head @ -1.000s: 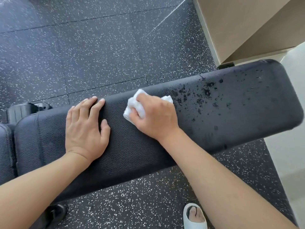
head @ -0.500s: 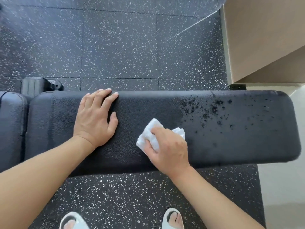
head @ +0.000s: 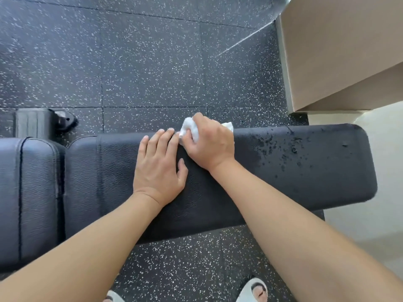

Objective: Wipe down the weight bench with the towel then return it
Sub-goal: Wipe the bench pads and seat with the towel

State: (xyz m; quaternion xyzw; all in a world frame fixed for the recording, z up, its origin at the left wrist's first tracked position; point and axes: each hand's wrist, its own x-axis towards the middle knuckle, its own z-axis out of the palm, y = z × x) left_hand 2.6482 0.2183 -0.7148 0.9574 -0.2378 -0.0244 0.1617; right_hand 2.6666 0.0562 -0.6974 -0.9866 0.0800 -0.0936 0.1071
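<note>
**Bench pad under a bunched white towel**

Bench point(head: 283, 182) upholstery is black, pebble-grained vinyl with rounded corners, lying crosswise below the camera; a second padded section point(head: 32, 192) with a stitched seam sits just beside it at the left, a narrow gap between them. Dark droplets and specks point(head: 290, 149) scatter over the pad's right portion, while the stretch under the hands looks matte and even.

The towel point(head: 189, 129) is small, white and soft, crumpled into a wad at the pad's far edge. The right hand point(head: 209, 144) grips it, fingers curled over the bundle, with folds poking out on both sides of the knuckles. The left hand point(head: 159, 166) rests flat on the pad just beside it, fingers straight and close together, fingertips nearly touching the towel.

Black rubber floor tiles point(head: 141, 62) flecked with white surround the bench, their seams showing as thin lines. A tan boxy block point(head: 340, 51) fills the upper right corner, above a pale floor area point(head: 375, 214).

A dark ribbed part point(head: 32, 123) of the frame shows beyond the left section; its form is hard to make out. Pale slippers point(head: 255, 290) are cut off by the lower edge.
</note>
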